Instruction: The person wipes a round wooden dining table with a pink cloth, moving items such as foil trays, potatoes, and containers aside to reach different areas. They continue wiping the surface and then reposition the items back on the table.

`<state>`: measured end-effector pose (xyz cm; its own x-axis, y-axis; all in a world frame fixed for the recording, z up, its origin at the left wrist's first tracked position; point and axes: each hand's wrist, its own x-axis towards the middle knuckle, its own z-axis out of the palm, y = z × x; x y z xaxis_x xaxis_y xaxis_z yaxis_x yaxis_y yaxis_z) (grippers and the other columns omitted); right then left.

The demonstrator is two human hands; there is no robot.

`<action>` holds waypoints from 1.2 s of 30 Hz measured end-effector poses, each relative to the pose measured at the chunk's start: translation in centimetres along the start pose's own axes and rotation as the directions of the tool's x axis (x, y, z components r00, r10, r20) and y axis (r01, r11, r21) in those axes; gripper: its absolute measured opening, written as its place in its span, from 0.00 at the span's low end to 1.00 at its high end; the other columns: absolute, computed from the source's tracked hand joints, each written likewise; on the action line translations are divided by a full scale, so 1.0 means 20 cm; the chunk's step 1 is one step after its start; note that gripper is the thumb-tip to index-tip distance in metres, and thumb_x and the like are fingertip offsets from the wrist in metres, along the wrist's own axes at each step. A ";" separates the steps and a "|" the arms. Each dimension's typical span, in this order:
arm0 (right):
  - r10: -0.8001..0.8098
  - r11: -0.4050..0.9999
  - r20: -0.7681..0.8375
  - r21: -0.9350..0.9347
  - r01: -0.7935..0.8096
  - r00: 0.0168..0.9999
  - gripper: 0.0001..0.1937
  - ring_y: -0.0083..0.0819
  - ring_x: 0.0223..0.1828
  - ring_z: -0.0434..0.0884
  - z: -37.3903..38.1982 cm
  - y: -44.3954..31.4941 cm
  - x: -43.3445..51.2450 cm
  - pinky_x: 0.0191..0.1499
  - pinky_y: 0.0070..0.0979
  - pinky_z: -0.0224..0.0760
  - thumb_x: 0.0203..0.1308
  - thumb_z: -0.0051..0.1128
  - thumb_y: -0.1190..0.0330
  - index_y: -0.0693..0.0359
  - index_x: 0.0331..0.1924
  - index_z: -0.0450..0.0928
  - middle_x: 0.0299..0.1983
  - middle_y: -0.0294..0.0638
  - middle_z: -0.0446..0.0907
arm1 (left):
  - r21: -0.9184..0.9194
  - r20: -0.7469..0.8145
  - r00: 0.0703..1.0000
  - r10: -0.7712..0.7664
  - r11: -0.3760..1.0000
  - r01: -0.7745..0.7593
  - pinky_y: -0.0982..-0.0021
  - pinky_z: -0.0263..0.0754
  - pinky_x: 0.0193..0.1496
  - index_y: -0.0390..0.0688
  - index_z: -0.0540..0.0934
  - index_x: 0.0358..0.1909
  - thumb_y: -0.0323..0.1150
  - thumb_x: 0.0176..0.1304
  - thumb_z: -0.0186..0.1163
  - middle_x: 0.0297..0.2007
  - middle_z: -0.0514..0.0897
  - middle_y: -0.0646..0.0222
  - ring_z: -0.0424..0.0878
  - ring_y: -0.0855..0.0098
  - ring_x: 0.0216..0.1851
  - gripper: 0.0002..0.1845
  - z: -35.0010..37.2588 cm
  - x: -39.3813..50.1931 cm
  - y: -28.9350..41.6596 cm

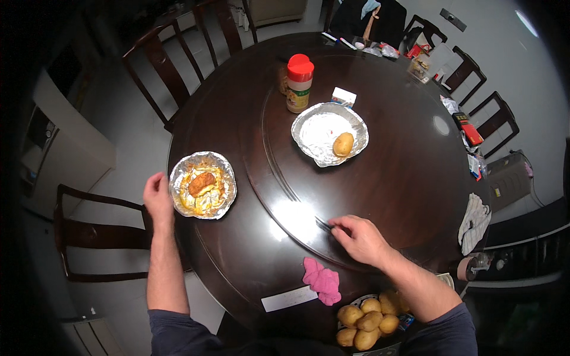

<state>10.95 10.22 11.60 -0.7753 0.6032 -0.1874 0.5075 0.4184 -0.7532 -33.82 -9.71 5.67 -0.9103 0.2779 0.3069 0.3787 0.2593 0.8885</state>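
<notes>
My left hand is at the table's left edge, fingers loosely curled and nothing seen in them. Right beside it stands a foil-lined bowl with orange-stained foil and a browned piece of food; whether the fingers touch its rim I cannot tell. My right hand is over the turntable, thumb and forefinger slightly apart, with no object visible in it. Beyond it, a second foil-lined bowl has one potato in it. Behind that are a red-capped seasoning jar and a small white carton.
Near me lie a pink cloth, a white strip and several potatoes in a heap. Along the right rim are a striped cloth, a red box and a clear plastic container. Wooden chairs surround the round table.
</notes>
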 end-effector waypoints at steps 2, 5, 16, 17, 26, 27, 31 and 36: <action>0.042 0.975 0.088 0.213 -0.060 0.995 0.18 0.33 0.41 0.84 0.08 -0.06 0.13 0.46 0.30 0.78 0.70 0.56 0.64 0.64 0.58 0.81 0.45 0.44 0.85 | 0.086 -0.005 0.993 -0.119 0.989 0.119 0.73 0.77 0.47 0.36 0.82 0.53 0.32 0.72 0.61 0.43 0.85 0.69 0.81 0.76 0.43 0.13 -0.16 0.03 -0.13; 0.056 0.793 0.298 0.567 -0.224 0.953 0.23 0.22 0.41 0.80 0.27 -0.20 0.34 0.42 0.24 0.76 0.73 0.56 0.65 0.70 0.66 0.73 0.47 0.38 0.82 | 0.117 0.187 0.878 -0.441 0.897 0.425 0.74 0.74 0.40 0.41 0.80 0.58 0.40 0.74 0.60 0.42 0.84 0.74 0.79 0.79 0.39 0.18 -0.26 0.06 -0.21; 0.260 0.594 0.339 0.682 -0.426 0.904 0.47 0.44 0.81 0.50 0.72 -0.53 0.85 0.78 0.34 0.48 0.60 0.58 0.68 0.69 0.80 0.41 0.81 0.57 0.45 | 0.154 0.472 0.647 -0.598 0.779 0.608 0.77 0.74 0.30 0.46 0.79 0.61 0.39 0.77 0.51 0.36 0.85 0.80 0.77 0.84 0.28 0.17 -0.13 0.06 -0.07; 0.287 0.594 0.329 0.676 -0.437 0.899 0.47 0.43 0.80 0.54 0.73 -0.53 0.86 0.77 0.34 0.52 0.59 0.58 0.68 0.69 0.80 0.42 0.81 0.57 0.48 | 0.149 0.486 0.646 -0.588 0.785 0.602 0.77 0.74 0.30 0.45 0.79 0.61 0.38 0.77 0.51 0.36 0.85 0.79 0.77 0.84 0.28 0.17 -0.13 0.06 -0.07; 0.151 0.567 0.368 0.728 -0.385 0.918 0.38 0.24 0.48 0.77 0.66 -0.50 0.76 0.53 0.23 0.70 0.61 0.60 0.69 0.66 0.75 0.58 0.52 0.39 0.81 | 0.071 0.516 0.705 -0.487 0.844 0.531 0.79 0.73 0.28 0.39 0.79 0.61 0.35 0.78 0.50 0.38 0.86 0.75 0.79 0.83 0.29 0.18 -0.19 -0.04 0.04; 0.124 0.582 0.374 0.722 -0.373 0.919 0.37 0.23 0.48 0.77 0.61 -0.50 0.71 0.52 0.23 0.70 0.62 0.60 0.69 0.66 0.75 0.58 0.51 0.38 0.81 | 0.060 0.516 0.710 -0.479 0.847 0.528 0.79 0.73 0.28 0.39 0.79 0.61 0.35 0.78 0.50 0.38 0.86 0.75 0.79 0.83 0.30 0.18 -0.20 -0.05 0.08; 0.069 0.603 0.379 0.722 -0.341 0.923 0.34 0.20 0.47 0.77 0.36 -0.47 0.48 0.52 0.20 0.71 0.65 0.59 0.70 0.68 0.74 0.59 0.51 0.37 0.81 | -0.027 0.586 0.704 -0.401 0.859 0.511 0.79 0.75 0.28 0.39 0.78 0.63 0.34 0.78 0.52 0.41 0.87 0.72 0.81 0.84 0.31 0.18 -0.19 -0.14 0.31; 0.188 0.688 0.253 0.656 -0.311 0.949 0.32 0.20 0.49 0.79 -0.01 -0.28 0.17 0.54 0.21 0.73 0.67 0.57 0.71 0.69 0.73 0.60 0.52 0.37 0.82 | -0.127 0.732 0.631 -0.257 0.858 0.497 0.81 0.78 0.28 0.37 0.77 0.63 0.32 0.77 0.53 0.42 0.87 0.70 0.82 0.83 0.30 0.17 0.08 -0.43 0.58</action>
<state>5.53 10.11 15.33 -0.7357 0.4791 -0.4788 0.3437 -0.3450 -0.8734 -21.26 -7.61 12.71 -0.5492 0.7858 -0.2843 -0.1485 0.2431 0.9586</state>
